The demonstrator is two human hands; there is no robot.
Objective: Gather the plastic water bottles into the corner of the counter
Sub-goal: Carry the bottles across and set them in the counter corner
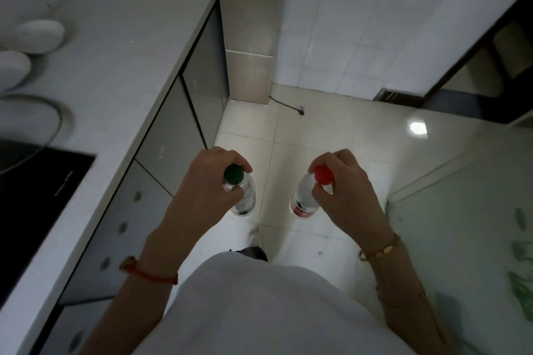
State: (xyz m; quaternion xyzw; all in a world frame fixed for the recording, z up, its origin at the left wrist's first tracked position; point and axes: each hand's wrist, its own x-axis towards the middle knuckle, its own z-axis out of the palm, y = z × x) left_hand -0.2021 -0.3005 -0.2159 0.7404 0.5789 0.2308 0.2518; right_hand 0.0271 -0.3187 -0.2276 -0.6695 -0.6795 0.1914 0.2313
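Both hands hang over the floor: left hand (207, 181) pinches the green-capped bottle (240, 192), right hand (343, 181) the red-capped bottle (307, 196). Carry them upright to the table (121, 46) corner.

A: How do the arms sit?

B: Both forearms reach forward and down, bare, wrists bent a little.

A: And the left hand (206, 181)?

B: Knuckles up, its grip pinched closed with thumb and fingertips curled in beneath the palm.

A: The right hand (343, 184)?

B: The same pose, just across from the left grip and level with it, fingers clamped shut.
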